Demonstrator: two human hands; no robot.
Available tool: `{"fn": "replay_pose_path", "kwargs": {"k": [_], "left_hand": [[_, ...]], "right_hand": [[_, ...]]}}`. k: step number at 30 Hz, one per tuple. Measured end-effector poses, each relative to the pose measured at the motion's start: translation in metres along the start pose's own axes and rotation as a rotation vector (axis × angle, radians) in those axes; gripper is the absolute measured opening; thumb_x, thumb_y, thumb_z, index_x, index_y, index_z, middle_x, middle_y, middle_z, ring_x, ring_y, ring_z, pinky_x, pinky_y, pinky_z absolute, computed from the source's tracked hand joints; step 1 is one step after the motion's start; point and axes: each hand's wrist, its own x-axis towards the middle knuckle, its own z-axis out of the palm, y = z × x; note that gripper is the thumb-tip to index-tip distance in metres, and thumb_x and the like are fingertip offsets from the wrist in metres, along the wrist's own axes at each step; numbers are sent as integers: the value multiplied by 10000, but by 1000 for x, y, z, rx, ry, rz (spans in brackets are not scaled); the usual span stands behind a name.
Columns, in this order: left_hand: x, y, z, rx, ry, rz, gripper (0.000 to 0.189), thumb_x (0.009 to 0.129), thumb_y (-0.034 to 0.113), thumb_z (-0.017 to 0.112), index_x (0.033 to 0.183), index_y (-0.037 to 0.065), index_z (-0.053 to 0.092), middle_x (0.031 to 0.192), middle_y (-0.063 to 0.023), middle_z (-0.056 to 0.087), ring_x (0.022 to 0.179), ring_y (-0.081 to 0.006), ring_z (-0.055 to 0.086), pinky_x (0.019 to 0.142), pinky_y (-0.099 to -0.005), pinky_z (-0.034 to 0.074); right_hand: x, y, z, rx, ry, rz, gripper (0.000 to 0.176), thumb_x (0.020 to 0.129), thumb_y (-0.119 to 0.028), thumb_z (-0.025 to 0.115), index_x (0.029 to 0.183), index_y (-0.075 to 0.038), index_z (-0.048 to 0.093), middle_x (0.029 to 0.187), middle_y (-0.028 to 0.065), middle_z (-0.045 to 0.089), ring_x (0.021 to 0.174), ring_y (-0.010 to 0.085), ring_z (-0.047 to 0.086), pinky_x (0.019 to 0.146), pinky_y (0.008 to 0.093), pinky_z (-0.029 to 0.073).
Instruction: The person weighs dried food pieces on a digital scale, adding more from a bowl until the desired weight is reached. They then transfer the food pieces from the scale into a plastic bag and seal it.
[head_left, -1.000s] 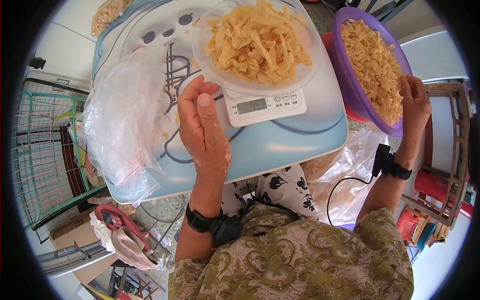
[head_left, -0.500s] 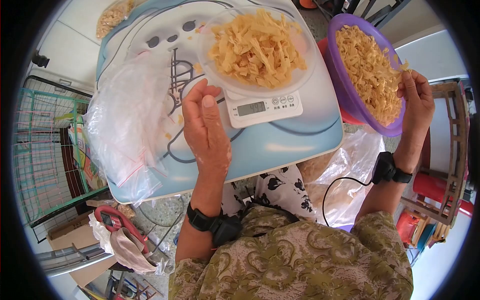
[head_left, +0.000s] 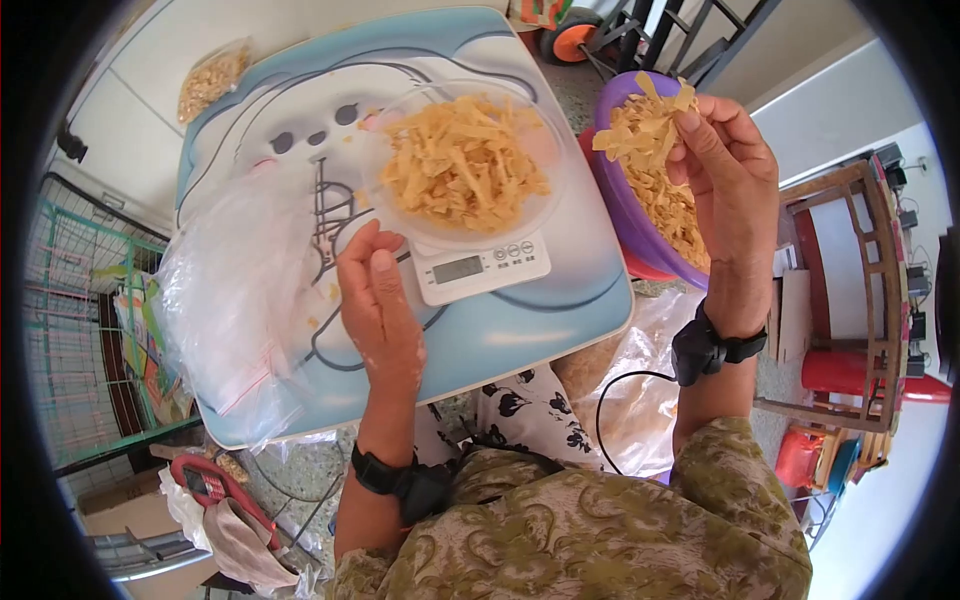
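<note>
My right hand (head_left: 728,175) pinches a small bunch of yellowish dried strips (head_left: 640,130) above the purple basin (head_left: 640,225), which holds more of the same strips. My left hand (head_left: 380,305) rests near the scale's left side, fingers curled loosely with nothing visible in them. A clear round bowl (head_left: 552,200) heaped with yellow strips sits on the white kitchen scale (head_left: 520,262). The scale's display is too dim to read.
Clear plastic bags (head_left: 235,290) lie on the left of the blue cartoon-printed table (head_left: 540,325). A small filled bag (head_left: 213,82) is at the back left. A wire cage (head_left: 75,310) stands left, a wooden frame (head_left: 870,290) right.
My right hand has lifted away from the basin's right side, up and to the left, with strips in its fingers. The view has shifted, so the table appears lower and further left.
</note>
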Motion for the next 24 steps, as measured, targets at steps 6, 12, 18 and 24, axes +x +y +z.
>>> {"fn": "replay_pose_path", "kwargs": {"k": [6,12,18,24], "left_hand": [[0,-2,-1,12,-30,21,378,1051,284,425,1267,-8,528,1107,-77,605,1037,-140,562,917,-303,430],[0,-1,-3,30,-33,15,388,1040,268,442,1274,-34,506,1098,-143,603,1021,-190,576,935,-320,441],[0,1,-3,18,-42,16,403,1041,282,441,1275,-41,501,1091,-147,608,1029,-201,581,935,-325,443],[-1,4,-3,39,-39,3,408,1040,283,443,1274,-47,497,1105,-145,608,1031,-205,583,936,-329,441]], "right_hand": [[11,-10,48,-22,-196,-60,127,917,-71,664,1025,-5,658,801,35,656,677,78,606,567,206,478],[18,-11,81,-260,-320,-9,166,905,-117,689,1036,-19,659,796,16,647,688,62,587,584,198,465],[20,12,92,-722,-363,-278,299,863,-228,744,1088,-50,659,902,13,664,751,79,590,693,227,493],[12,4,83,-747,-286,-255,324,894,-275,698,1133,-60,654,996,15,668,815,70,579,725,236,482]]}}
